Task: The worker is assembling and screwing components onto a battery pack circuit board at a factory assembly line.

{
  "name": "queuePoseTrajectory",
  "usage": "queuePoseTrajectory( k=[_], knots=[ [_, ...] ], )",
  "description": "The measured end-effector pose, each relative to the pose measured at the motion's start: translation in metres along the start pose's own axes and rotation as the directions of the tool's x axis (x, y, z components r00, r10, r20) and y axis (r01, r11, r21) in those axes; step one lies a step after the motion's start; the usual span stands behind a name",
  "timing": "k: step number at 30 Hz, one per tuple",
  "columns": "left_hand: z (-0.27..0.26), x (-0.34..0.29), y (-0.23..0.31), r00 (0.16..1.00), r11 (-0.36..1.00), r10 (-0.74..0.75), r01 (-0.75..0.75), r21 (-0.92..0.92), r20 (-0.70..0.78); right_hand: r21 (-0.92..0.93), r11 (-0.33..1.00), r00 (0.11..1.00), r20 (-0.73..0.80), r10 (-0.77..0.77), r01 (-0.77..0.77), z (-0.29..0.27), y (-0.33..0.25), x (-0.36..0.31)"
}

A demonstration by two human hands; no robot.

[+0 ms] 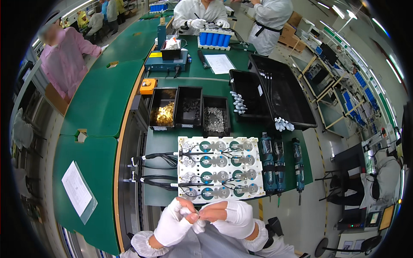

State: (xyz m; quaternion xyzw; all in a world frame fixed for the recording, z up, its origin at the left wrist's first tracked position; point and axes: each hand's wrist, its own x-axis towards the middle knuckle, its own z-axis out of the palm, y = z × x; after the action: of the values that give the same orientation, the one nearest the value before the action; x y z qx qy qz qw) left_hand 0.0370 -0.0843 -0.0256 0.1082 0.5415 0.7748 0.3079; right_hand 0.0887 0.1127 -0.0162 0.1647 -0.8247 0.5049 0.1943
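Observation:
Both my hands wear white gloves with bare fingertips and meet in front of the table's near edge. My left hand (174, 221) and my right hand (230, 218) pinch at the same spot, fingertips touching. Something tiny may be between them, too small to make out. Just beyond lies a white cell module (183, 169) with rows of round cells, metal tabs and thin black wires. Black cable bundles (161, 177) run from its left side to metal lugs.
Teal power screwdrivers (267, 165) lie right of the module. Behind it stand black bins of brass parts (165, 113), dark parts (189, 107) and silver screws (216, 121). Larger black trays (297, 103) hold cables. Across the table, a person in white (200, 13) handles a blue-celled module (215, 39).

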Motion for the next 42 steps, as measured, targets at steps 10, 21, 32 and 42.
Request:
queuePoseTrajectory(
  k=[10, 21, 32, 42],
  knots=[
    [0.006, -0.006, -0.017, 0.992, 0.999, 0.029, -0.034, -0.037, -0.124, -0.148, 0.986, 0.979, 0.199, -0.045, 0.076, -0.015, -0.002, 0.006],
    [-0.012, -0.012, -0.004, 0.988, 0.999, 0.033, -0.026, 0.044, -0.151, -0.685, 0.708, 0.968, 0.018, 0.252, -0.172, -0.045, 0.044, 0.064],
    [-0.021, -0.014, -0.006, 0.987, 0.998, -0.038, 0.046, 0.044, -0.154, -0.630, 0.757, 0.973, 0.010, 0.231, -0.173, -0.050, 0.050, 0.066],
    [-0.019, -0.013, -0.008, 0.983, 0.990, -0.083, 0.100, 0.102, -0.163, -0.725, 0.655, 0.975, -0.111, 0.194, -0.213, -0.042, 0.046, 0.063]
  ],
)
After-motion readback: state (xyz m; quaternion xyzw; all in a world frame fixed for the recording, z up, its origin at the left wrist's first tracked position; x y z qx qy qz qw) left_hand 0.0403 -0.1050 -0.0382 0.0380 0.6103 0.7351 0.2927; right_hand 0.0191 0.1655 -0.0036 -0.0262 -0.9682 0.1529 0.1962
